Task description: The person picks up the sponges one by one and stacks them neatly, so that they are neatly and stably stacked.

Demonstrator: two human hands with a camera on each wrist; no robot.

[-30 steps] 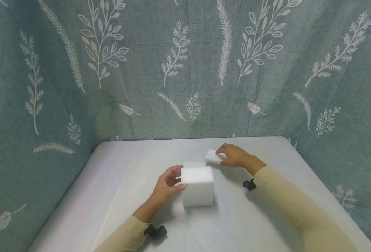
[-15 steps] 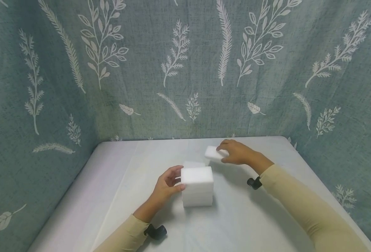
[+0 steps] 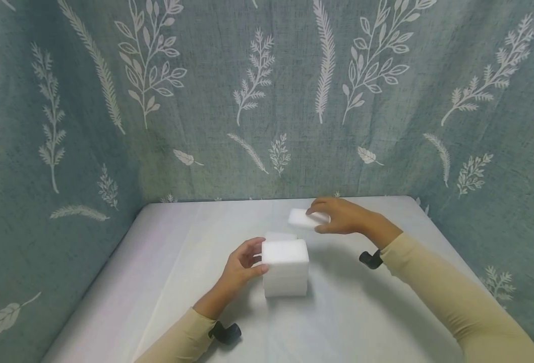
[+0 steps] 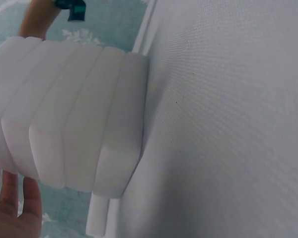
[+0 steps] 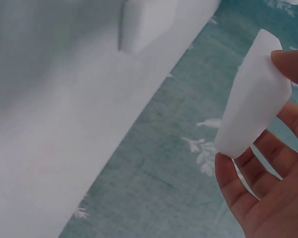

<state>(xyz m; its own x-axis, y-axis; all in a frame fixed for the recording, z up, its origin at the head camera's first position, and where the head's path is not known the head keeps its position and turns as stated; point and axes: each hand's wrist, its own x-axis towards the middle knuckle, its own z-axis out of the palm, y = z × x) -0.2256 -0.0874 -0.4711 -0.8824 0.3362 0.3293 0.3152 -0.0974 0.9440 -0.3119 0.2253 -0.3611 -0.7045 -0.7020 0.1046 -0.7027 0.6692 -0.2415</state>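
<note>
Several white foam sponge blocks form a neat stack [image 3: 286, 267], lying flat one on another. My left hand [image 3: 239, 267] holds the stack's left side near the top, thumb at the front edge and fingers toward the back. The left wrist view shows the stack's layers [image 4: 84, 119] sideways, with fingertips against the upper ones. Above the table, behind and right of the stack, my right hand [image 3: 339, 216] grips a single sponge [image 3: 297, 218]. In the right wrist view that sponge [image 5: 256, 96] sits between thumb and fingers.
Another white block [image 3: 280, 235] lies just behind the stack, mostly hidden by it in the head view. A white cloth covers the table [image 3: 362, 312]. Green leaf-patterned curtains [image 3: 267, 101] close off the back and both sides. A dark camera mount [image 3: 225, 333] hangs at the left wrist.
My right hand has lifted its sponge off the table and brought it slightly up and left. The left hand and the stack have stayed in place.
</note>
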